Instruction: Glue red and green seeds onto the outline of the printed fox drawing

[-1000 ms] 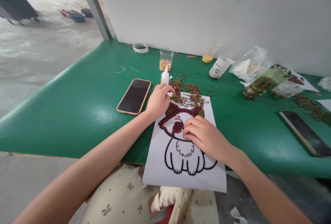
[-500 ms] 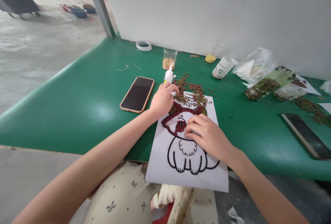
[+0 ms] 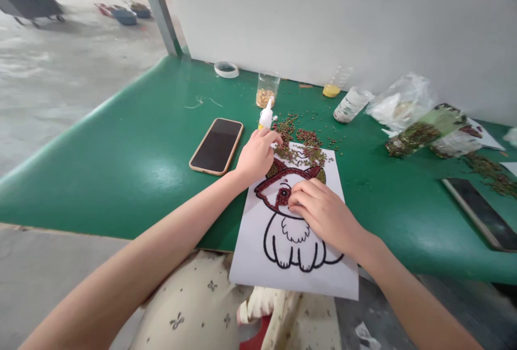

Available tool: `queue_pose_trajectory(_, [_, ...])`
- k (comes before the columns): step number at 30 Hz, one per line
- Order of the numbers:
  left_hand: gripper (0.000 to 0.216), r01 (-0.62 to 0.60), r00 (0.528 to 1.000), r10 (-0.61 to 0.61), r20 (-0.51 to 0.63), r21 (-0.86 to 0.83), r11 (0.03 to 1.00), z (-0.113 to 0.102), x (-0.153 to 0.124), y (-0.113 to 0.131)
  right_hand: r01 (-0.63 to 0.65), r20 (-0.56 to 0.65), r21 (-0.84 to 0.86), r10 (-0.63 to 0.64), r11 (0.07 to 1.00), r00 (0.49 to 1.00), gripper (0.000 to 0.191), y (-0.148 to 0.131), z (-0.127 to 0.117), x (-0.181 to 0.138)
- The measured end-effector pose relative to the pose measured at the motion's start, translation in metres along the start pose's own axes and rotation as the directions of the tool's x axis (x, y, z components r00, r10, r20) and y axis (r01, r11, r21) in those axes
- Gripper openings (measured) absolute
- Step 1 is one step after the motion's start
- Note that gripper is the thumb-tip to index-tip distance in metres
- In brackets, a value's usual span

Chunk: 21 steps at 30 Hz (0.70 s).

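A white sheet (image 3: 258,253) with a black-outlined cartoon dog lies at the near edge of the green table (image 3: 121,167). The dog's head is partly filled with red and brown beans. My right hand (image 3: 323,212) rests on the dog's face with its fingers pinched together beside the red eye patch; what they hold is too small to see. My left hand (image 3: 255,155) is curled round a small white glue bottle (image 3: 265,117) at the sheet's upper left corner. A pile of loose red and green beans (image 3: 301,145) lies just beyond the sheet.
A phone in a tan case (image 3: 217,145) lies left of my left hand. A tape ring (image 3: 226,69), small jars (image 3: 267,89) and plastic bags of beans (image 3: 420,129) stand along the white wall. A second phone (image 3: 479,214) lies at the right.
The view has shifted slightly. My right hand's fingers have crept a little across the dog's face; my left hand keeps its hold on the glue bottle.
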State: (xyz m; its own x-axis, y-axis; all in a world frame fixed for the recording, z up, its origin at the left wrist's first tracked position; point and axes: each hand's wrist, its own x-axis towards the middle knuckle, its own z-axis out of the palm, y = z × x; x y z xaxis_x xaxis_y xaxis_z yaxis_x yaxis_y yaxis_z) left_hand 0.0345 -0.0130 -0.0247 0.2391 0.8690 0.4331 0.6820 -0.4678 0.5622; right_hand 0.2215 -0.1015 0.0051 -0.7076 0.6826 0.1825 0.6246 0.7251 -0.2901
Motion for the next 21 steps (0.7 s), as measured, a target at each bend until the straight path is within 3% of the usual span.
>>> queue_pose_trajectory(21, [0.033, 0.004, 1.0, -0.005, 0.019, 0.024, 1.0, 0.0, 0.0, -0.001, 0.029, -0.029, -0.079, -0.031, 0.997, 0.999, 0.011, 0.0, 0.012, 0.001])
